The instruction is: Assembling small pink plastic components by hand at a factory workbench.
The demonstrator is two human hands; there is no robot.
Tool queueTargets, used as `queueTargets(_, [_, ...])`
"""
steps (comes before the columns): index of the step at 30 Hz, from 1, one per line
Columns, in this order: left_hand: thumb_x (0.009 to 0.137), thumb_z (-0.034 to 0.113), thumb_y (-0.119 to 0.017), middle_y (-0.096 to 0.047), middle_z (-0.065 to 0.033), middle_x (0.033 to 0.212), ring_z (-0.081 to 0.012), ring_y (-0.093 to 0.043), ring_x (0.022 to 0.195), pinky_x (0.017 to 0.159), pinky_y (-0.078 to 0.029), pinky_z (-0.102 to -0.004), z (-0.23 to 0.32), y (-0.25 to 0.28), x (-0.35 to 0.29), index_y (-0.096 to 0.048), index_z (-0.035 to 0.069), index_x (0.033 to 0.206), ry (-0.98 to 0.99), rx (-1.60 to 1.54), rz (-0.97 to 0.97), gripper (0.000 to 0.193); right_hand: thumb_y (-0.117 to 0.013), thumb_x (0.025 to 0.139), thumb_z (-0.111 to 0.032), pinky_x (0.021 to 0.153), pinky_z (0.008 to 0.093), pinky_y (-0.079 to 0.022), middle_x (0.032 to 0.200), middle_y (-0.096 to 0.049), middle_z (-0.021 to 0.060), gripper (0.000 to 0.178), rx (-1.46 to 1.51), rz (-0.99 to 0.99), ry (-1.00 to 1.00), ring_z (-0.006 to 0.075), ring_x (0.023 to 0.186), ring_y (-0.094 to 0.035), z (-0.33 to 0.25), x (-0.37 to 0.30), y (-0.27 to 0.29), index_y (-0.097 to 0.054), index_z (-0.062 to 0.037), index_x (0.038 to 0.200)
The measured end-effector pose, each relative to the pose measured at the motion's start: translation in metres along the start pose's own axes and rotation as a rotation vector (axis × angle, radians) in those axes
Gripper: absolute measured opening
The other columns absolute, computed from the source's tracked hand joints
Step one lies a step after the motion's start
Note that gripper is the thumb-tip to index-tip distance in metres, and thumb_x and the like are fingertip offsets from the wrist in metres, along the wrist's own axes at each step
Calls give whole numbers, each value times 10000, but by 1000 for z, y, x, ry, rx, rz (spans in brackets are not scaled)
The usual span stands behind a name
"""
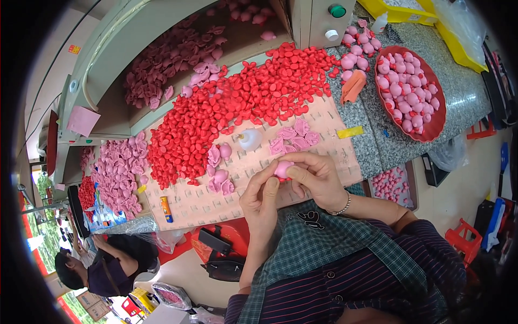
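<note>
In front of my chest, my left hand (261, 195) and my right hand (319, 182) pinch one small round pink toy piece (283, 169) between thumbs and fingers. A bit of red shows at its underside. Just beyond my fingers, several folded pink shell pieces (294, 137) lie on the peach mat (318, 121). A small white squeeze bottle (250, 140) with a thin tip stands left of them. Further left are a few round pink pieces and shells (218, 175). A large heap of small red moulded pieces (237, 94) covers the mat's far side.
More pink shells heap at the left (116, 167) and inside the grey cabinet (108, 121). A red bowl (440, 116) of pink-and-red pieces stands right, near an orange cloth (353, 86). A glue stick (166, 209) lies at the mat's front left. Another person (110, 264) works further left.
</note>
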State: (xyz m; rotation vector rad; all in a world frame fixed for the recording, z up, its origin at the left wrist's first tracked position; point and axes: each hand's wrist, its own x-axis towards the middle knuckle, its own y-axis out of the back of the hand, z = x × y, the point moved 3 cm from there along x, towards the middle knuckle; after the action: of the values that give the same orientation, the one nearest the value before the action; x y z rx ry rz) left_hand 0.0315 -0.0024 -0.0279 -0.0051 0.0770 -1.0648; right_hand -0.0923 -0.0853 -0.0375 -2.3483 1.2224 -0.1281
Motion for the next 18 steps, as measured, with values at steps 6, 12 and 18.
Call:
queueTargets(6, [848,15,-703,-647,-102,1031,-185,-612,958,871,-491,-302,6,0,3,-645,0,1225,-258,313,-33,382,-629,958,-147,461,209,-430,907,-695,55,213,380,49,-268,69,525,-552,3,1,3,-669,-1,1108])
queueTargets(12, [764,-25,-765,-659,-172,1095,-245,-643,987,805,-538,-326,12,-11,9,-647,-23,1177,-433,451,37,429,-664,940,-227,465,221,-416,786,-663,30,190,486,28,-430,101,499,-564,7,5,2,-689,-46,990])
queueTargets(18, [772,-21,-762,-673,-186,1087,-262,-659,995,809,-545,-333,10,-8,8,-637,-46,1136,-481,488,21,386,-671,934,-219,482,227,-423,736,-641,25,167,473,66,-424,112,494,-568,14,4,2,-684,-54,959])
